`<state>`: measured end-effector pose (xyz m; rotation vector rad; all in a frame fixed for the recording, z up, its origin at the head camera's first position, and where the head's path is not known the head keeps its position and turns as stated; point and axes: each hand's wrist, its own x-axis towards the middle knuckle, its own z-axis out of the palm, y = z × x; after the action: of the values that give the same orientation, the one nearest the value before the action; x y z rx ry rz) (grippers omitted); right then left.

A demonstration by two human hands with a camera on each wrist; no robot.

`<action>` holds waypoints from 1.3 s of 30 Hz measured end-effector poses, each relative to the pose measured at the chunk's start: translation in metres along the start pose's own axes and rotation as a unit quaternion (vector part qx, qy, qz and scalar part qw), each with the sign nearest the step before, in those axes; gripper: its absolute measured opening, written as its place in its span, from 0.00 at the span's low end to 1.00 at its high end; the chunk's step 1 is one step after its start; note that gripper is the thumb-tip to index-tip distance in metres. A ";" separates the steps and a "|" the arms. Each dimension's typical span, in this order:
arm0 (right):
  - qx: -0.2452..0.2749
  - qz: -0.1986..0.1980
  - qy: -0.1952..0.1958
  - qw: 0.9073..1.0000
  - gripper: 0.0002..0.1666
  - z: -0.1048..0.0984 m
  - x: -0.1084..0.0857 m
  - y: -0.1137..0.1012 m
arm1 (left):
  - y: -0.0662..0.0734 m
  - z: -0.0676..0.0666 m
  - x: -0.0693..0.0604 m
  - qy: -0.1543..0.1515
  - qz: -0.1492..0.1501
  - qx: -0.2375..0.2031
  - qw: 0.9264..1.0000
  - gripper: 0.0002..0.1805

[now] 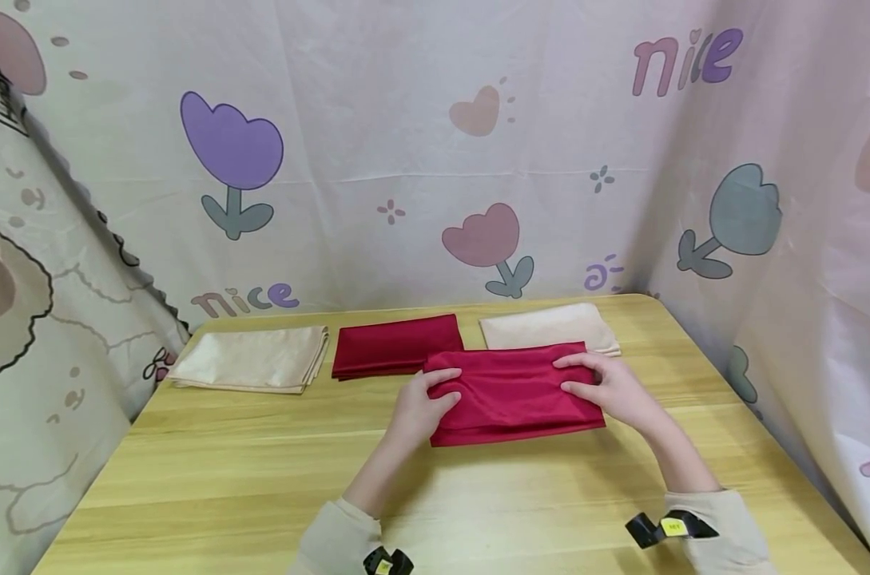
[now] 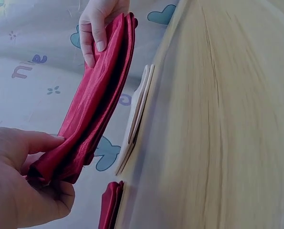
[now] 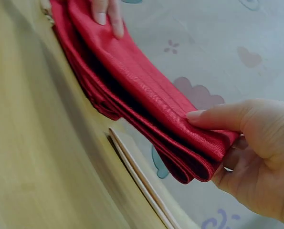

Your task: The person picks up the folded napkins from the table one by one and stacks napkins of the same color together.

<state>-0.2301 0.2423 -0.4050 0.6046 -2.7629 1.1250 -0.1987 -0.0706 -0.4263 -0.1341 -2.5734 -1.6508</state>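
Backdrop (image 1: 377, 112), upper right: "nice" (image 1: 688, 62) is showing in pink, grey and purple
Backdrop, lower left: "nice" (image 1: 244, 299) is repeating
Yellow label (image 1: 673, 527), right wrist device (image 1: 643, 530): print is appearing too small to read

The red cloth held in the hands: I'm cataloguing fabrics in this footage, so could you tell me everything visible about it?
The held red cloth looks smooth and satiny, with a soft sheen and slight creases across its face. It is folded into a rough rectangle; the wrist views show several stacked layers with rounded folds along one edge. It is raised above the wooden table, the left hand pinching one short end and the right hand the other.
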 end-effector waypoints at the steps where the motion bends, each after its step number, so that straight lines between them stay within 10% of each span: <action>1: -0.006 -0.007 0.003 1.000 0.18 0.002 0.001 -0.001 | 0.000 -0.002 0.000 0.001 -0.002 0.001 1.000 0.19; 24: -0.105 -0.157 0.078 0.979 0.18 0.050 0.014 -0.028 | -0.005 -0.046 0.001 -0.001 0.035 0.156 0.987 0.18; 39: -0.194 -0.207 0.128 0.950 0.17 0.061 0.022 -0.040 | -0.006 -0.067 0.003 0.041 0.172 0.351 0.920 0.13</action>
<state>-0.2309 0.1672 -0.4183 0.8584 -2.3770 0.5112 -0.2008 -0.1339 -0.4038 -0.4189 -2.6930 -0.5519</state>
